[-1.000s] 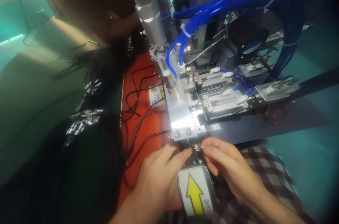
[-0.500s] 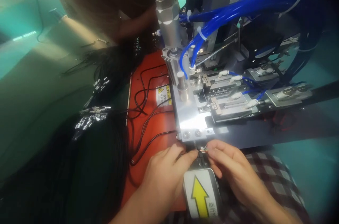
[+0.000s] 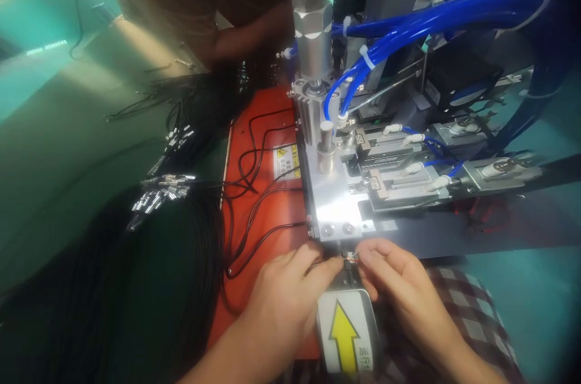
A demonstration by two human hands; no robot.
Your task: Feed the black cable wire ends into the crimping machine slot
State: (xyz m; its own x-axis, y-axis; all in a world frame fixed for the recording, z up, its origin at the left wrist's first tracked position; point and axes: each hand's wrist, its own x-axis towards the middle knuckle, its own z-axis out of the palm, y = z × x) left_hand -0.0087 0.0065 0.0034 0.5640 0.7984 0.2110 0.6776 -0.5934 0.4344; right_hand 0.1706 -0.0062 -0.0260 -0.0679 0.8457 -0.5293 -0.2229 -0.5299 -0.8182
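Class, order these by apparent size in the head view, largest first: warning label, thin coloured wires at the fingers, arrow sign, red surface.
1. Red surface
2. Arrow sign
3. Warning label
4. Thin coloured wires

No two look alike in size.

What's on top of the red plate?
On the red plate are black cables and a warning label. The left hand covers part of it; anything beneath the hand can't be seen.

The machine plate point(image 3: 336, 211) is smooth, shiny metal; the pneumatic tubes point(image 3: 436, 16) look like glossy plastic. The checked cloth point(image 3: 469, 296) is matt, the black cables point(image 3: 202, 251) smooth and plastic-sheathed.
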